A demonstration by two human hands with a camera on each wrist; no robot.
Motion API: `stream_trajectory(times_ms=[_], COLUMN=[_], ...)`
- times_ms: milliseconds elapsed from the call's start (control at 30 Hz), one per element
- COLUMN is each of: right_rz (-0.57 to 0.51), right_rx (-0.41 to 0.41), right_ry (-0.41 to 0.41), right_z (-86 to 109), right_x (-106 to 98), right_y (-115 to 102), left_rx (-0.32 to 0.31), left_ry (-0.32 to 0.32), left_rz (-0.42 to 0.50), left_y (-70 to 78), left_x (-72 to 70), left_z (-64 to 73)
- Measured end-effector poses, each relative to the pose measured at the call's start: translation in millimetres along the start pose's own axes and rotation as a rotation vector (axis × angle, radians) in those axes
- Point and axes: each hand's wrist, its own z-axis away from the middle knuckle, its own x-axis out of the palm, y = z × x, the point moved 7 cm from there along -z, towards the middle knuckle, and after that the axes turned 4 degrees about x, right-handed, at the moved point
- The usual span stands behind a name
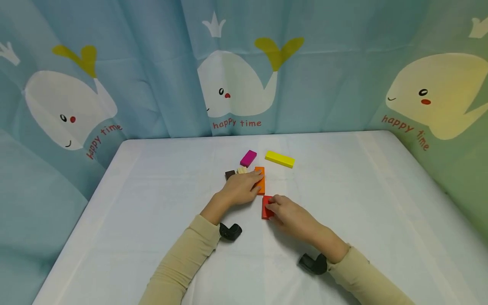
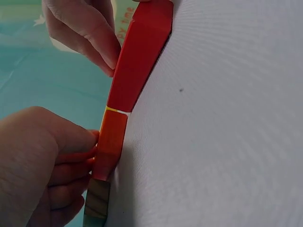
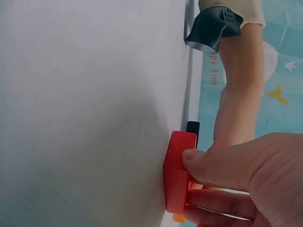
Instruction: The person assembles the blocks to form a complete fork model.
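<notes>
A red block [image 1: 267, 207] lies on a white counter [image 1: 152, 237], pinched by the thumb and fingers of a person's right hand [image 1: 291, 215], which comes in from its right side. Just beyond it, an orange block [image 1: 261, 182] lies under the left hand [image 1: 240, 189], whose thumb and fingers grip it from the left. The two blocks sit almost end to end, their long axes both running away from the person, the red one nearer and slightly to the right. A thin light sliver shows between their facing ends in the left wrist view; whether they touch at any point cannot be told. The right hand is the closer of the two to the red block, with the left hand ahead of it and to its left.

Past the left hand, a dark block [image 1: 230, 174] and a cream block [image 1: 242, 170] lie partly hidden. Farther off, a magenta block [image 1: 248, 158] and a yellow block [image 1: 280, 159] rest well apart from the red one, both slanted. Tan sleeves [image 1: 183, 258] cover the forearms, a black device [image 1: 231, 232] at the left cuff. Behind the counter hangs a blue curtain [image 1: 331, 93] printed with whales [image 1: 238, 87].
</notes>
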Motion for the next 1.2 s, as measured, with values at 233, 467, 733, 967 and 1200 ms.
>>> stream_trajectory(times_ms=[233,467,733,967,1200], right_rz=[-0.002,-0.007,-0.012,-0.015,-0.024], right_rx=[-0.007,0.001,-0.004,-0.015,-0.028], right_ry=[-0.02,-0.041,-0.051,-0.053,-0.057], right_z=[0.7,2.2,1.9,2.2,2.6], right_x=[0,2,2,3,4], right_y=[-4,-7,-10,-12,-16], left_rx=[0.007,0.018,0.027,0.029,0.034], left_ry=[-0.001,-0.006,0.0,-0.012,-0.013], left_rz=[-0.01,-0.016,-0.031,-0.048,-0.051], left_y=[2.0,4.8,7.4,10.3,13.1], left_x=[-0.8,-1.1,-4.4,-4.4,-5.4], left_z=[1.7,4.0,5.8,6.5,8.4])
